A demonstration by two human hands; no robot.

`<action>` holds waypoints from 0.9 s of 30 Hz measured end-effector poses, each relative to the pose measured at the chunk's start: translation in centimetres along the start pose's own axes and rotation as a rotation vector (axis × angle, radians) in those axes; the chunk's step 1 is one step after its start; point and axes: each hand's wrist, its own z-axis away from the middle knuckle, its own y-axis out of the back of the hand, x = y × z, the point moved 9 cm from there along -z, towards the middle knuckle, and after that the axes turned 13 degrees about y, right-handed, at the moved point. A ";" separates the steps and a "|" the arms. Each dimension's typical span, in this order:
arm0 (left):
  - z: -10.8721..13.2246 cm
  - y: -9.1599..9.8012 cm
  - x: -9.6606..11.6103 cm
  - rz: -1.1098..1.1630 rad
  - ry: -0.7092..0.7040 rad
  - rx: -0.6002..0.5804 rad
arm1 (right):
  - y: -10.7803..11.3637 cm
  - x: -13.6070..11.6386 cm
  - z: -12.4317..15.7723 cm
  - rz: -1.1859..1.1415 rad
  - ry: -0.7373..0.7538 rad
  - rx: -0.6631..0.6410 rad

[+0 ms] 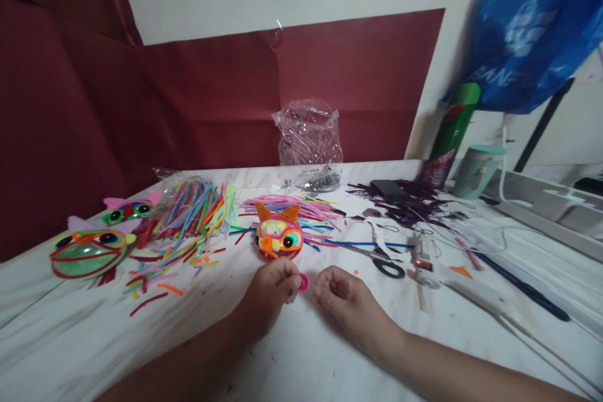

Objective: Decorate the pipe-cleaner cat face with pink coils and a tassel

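1. At the lower centre of the frame, a small pink ring [304, 282] is pinched between thumb and forefinger of the left hand [273, 289], held out on the side facing the other hand.
2. Just right of it, the right hand [346, 301] is held with fingers curled, apart from the ring; whether anything is gripped there cannot be told.
3. Right behind the left hand, mid-frame, an orange-eared figure [277, 237] is seen, with black-centred eyes.
4. Over to centre right, scissors [390, 267] are laid out, and a white glue gun [473, 294] is spotted farther right.
5. Across at centre left, a green figure [89, 260] is placed beside scattered fuzzy stems [162, 282], backed by a thick bundle of stems [195, 204].
6. At the back, a clear plastic bag [309, 135] is backed by maroon paper [362, 81]; upper right, a blue bag [532, 38] is seen.
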 end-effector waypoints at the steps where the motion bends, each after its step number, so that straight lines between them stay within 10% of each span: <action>1: -0.2 0.1 -0.2 0.051 0.003 -0.009 | 0.3 0.2 0.0 0.005 -0.013 0.018; 27: 0.9 -1.6 -0.2 -0.179 0.028 -0.024 | -0.8 -0.1 0.3 -0.013 0.038 -0.072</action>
